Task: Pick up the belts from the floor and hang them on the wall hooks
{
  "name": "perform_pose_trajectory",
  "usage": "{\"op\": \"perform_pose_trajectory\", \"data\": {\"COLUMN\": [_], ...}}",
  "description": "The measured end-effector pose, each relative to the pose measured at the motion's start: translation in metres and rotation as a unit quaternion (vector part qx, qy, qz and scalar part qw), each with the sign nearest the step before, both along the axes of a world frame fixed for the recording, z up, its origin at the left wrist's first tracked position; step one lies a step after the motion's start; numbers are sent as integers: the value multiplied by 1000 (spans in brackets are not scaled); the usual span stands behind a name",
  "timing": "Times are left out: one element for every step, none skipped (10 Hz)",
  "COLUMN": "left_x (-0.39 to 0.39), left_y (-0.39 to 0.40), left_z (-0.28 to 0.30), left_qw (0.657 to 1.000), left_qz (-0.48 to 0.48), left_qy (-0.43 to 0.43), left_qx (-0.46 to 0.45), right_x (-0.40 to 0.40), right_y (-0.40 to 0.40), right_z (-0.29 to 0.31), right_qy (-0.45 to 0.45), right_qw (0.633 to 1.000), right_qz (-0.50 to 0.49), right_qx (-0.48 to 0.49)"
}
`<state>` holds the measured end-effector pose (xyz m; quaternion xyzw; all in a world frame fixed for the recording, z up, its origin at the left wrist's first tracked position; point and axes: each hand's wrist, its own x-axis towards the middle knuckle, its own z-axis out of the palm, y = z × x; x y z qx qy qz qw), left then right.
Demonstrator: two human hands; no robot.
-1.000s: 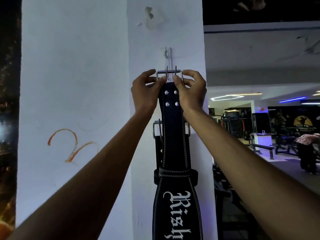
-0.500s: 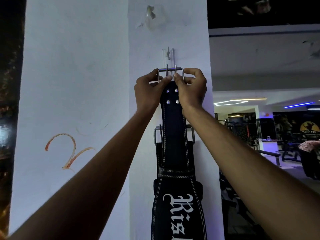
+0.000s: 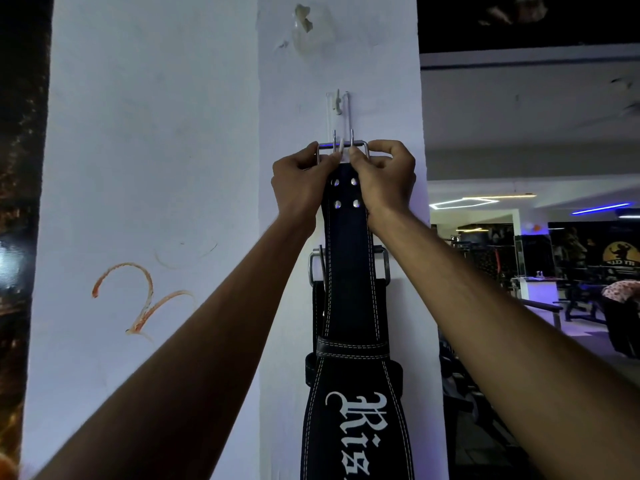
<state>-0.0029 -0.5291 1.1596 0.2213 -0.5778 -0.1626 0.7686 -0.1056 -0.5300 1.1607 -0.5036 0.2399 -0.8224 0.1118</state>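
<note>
A black leather belt (image 3: 349, 271) with white stitching and white lettering hangs down the white pillar. Its steel buckle (image 3: 341, 144) is at the top, held against the wall just below a white wall hook (image 3: 336, 102). My left hand (image 3: 299, 181) pinches the buckle's left side and my right hand (image 3: 384, 181) pinches its right side. Behind this belt a second belt's buckle (image 3: 313, 268) shows at both edges, hanging lower on the same pillar.
The white pillar (image 3: 156, 168) has an orange scribble (image 3: 138, 299) on its left face and chipped plaster near the top. To the right a dim gym room opens, with benches, machines and a bent-over person (image 3: 620, 292) far off.
Both hands and the buckle stay just under the hook; the camera view has shifted slightly, and the buckle's top bar sits a little closer to the hook's lower end.
</note>
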Motion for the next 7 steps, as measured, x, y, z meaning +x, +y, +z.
{"op": "perform_pose_trajectory", "data": {"left_x": [0,0,-1,-3,-5,-4,2], "left_y": [1,3,6,8,10,11,20], "left_z": [-7,-4,1,3,-2,-15,-31], "left_qw": [999,996,993,993,995,998,997], "left_qz": [-21,-45,-38,-28,-18,-19,81], "left_qy": [33,52,57,58,56,48,11], "left_qx": [26,64,98,101,82,47,10], "right_x": [2,3,2,1,0,-1,-1], "right_y": [-1,1,4,6,9,13,16], "right_z": [-3,-3,-1,0,-3,-18,-38], "right_qy": [-2,-6,2,10,21,60,103], "right_qw": [1000,999,999,998,999,995,972], "right_qz": [11,13,5,0,-4,-82,-198], "right_qx": [12,29,46,56,42,-2,-74]}}
